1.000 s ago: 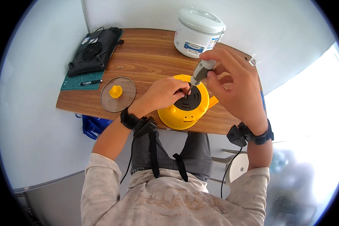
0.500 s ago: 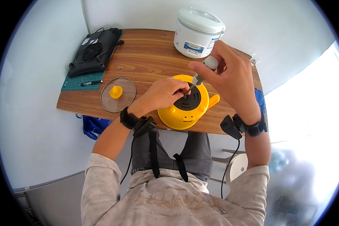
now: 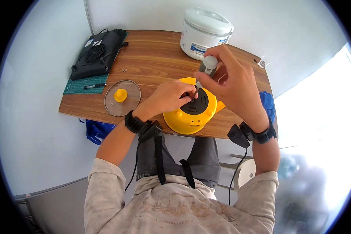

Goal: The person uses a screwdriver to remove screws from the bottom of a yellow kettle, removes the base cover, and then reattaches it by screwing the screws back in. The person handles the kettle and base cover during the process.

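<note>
A yellow electric pot (image 3: pixel 171 121) sits upside down near the table's front edge, its round black vented base (image 3: pixel 202 106) facing up. My right hand (image 3: pixel 236 84) grips the grey handle of a screwdriver (image 3: pixel 210 64) above it. The tool is tilted, with its tip down on the middle of the base. My left hand (image 3: pixel 169 95) lies over the pot's left side, thumb and fingers pinched around the lower shaft by the tip. Those fingertips partly hide the spot where the tip meets the base; any screw there cannot be made out.
Left of the pot lies a glass lid (image 3: pixel 130 105) with a yellow knob. Small screws (image 3: pixel 124 70) lie behind it. A black appliance (image 3: pixel 95 54) and a pen (image 3: pixel 94 85) rest on a green cutting mat (image 3: pixel 72 86). A white rice cooker (image 3: pixel 206 33) stands at the back.
My right hand has turned and tipped the screwdriver, so its handle end sits slightly farther left and stands steeper. The right fingers have shifted on the handle. My left hand stays nearly still.
</note>
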`<state>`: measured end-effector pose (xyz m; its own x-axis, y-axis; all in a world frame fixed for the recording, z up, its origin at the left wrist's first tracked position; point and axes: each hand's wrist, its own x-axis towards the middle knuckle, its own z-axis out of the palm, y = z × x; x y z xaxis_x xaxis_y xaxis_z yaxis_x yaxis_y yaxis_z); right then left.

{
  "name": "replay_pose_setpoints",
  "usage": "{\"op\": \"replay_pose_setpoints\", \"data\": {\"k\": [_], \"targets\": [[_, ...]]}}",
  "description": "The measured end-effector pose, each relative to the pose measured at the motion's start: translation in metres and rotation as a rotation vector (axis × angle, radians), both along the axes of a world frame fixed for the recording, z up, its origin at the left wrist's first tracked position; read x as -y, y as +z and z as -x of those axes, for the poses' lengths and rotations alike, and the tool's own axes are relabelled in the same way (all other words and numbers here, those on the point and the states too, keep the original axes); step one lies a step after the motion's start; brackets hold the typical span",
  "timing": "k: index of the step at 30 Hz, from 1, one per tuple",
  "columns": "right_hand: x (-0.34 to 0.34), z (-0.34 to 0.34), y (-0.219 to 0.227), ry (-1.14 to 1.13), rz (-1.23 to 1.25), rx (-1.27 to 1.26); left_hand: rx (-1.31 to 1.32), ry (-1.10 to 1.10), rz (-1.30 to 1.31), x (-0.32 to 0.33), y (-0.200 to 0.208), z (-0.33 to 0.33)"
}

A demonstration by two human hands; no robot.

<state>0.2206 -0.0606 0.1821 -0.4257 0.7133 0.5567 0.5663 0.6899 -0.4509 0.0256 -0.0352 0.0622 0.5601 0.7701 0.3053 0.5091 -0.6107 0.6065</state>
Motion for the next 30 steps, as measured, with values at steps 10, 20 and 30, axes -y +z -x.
{"op": "replay_pose_setpoints", "data": {"k": [10,20,30], "targets": [[0.009,-0.012,-0.001,0.019,-0.081,-0.022,-0.072,0.008,-0.043,-0.001,0.003,-0.002],[0.014,-0.037,-0.002,-0.112,-0.104,-0.185,-0.135,-0.026,0.066,-0.005,0.009,-0.001],[0.017,-0.053,-0.004,-0.155,-0.059,-0.259,-0.174,0.02,0.096,-0.005,0.017,-0.005]]}}
